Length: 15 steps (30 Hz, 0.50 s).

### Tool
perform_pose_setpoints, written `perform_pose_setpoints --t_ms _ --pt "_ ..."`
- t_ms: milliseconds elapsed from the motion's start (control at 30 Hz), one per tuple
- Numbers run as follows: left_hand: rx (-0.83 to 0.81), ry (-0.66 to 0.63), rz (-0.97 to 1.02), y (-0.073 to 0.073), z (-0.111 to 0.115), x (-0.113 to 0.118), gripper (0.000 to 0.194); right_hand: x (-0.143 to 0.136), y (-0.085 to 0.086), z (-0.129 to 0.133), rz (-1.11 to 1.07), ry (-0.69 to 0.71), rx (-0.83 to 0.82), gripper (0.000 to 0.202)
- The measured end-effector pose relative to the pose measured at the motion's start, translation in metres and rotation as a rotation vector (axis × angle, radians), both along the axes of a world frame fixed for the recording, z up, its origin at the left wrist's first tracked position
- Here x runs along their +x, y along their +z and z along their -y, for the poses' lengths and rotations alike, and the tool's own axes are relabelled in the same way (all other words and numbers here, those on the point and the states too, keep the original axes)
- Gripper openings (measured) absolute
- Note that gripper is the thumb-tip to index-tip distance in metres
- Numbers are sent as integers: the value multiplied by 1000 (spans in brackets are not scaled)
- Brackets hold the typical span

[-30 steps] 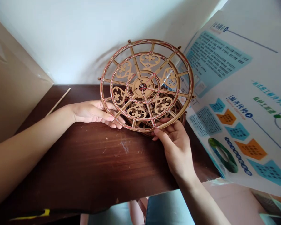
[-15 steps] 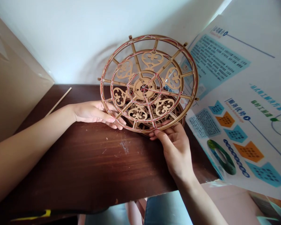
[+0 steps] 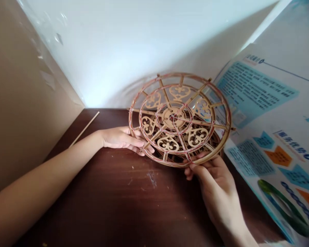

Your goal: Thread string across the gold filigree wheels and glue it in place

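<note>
A round tan wheel-like frame [image 3: 168, 143] with spokes, scroll ornaments and thin red and white wires along its rings is held tilted in both my hands. My left hand [image 3: 126, 140] grips the rim at its lower left, thumb over the edge and fingers beneath. With thumb on top and fingers under the rim, my right hand [image 3: 217, 178] pinches the lower right. Behind and below the frame lies a pile of similar brown frames [image 3: 217, 137], mostly hidden by it.
A thin pale stick [image 3: 84, 128] lies on the dark wooden table [image 3: 113, 202] at the left. A white wall [image 3: 105, 51] rises behind, a brown panel [image 3: 28, 89] stands at the left, and a printed poster [image 3: 262, 127] at the right.
The camera view has shifted, so everything sits lower and further right. The wheel-like frame has tipped flatter, its far edge lowered towards the pile. Both hands keep their hold.
</note>
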State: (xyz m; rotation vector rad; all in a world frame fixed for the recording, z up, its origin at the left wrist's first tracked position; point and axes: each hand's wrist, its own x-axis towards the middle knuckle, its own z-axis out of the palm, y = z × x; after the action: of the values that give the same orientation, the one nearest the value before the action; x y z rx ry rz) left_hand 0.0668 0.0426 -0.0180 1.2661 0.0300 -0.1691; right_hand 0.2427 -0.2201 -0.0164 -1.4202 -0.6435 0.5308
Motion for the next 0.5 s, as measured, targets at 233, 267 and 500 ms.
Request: perform_pose_setpoints --t_ms 233,267,500 --pt "-233 207 63 -9 -3 3 34 5 6 4 -141 36 44 20" --pt "-260 277 66 -9 -4 4 35 7 7 5 -137 53 42 20" --pt "-319 525 34 -8 -10 6 36 15 18 18 -83 209 -37 11"
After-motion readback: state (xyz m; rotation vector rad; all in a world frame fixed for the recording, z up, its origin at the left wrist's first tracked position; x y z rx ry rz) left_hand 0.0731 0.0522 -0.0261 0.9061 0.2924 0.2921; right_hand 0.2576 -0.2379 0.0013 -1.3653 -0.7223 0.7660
